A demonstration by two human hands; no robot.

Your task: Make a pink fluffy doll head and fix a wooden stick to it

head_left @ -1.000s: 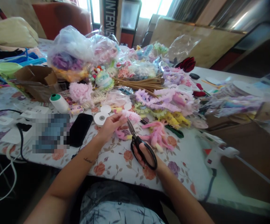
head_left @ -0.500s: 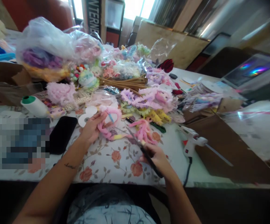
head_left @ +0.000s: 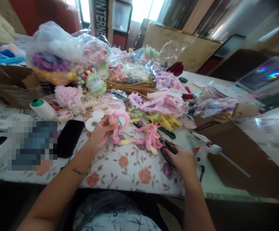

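My left hand (head_left: 103,130) is closed on a loop of thick, fluffy pink yarn (head_left: 117,136), with a blue strip showing inside the loop. From the loop the strand, yellow in places, runs right to a loose pink bunch of yarn (head_left: 151,138) on the flowered tablecloth (head_left: 132,171). My right hand (head_left: 180,157) has its fingers around the black handles of scissors (head_left: 167,149), low over the cloth just right of that bunch. The blades point up and left and are partly hard to make out.
White discs (head_left: 93,123), a black phone (head_left: 70,138) and a thread cone (head_left: 43,109) lie left. A glue gun (head_left: 204,146) and cardboard box (head_left: 245,157) stand right. Behind are brown stems (head_left: 132,86), yellow trim (head_left: 169,121) and bagged fluffy yarn (head_left: 55,54).
My right hand has carried the scissors right, away from the yarn loop and strand, to beside the loose bunch. My left hand keeps hold of the yarn. The view has shifted slightly.
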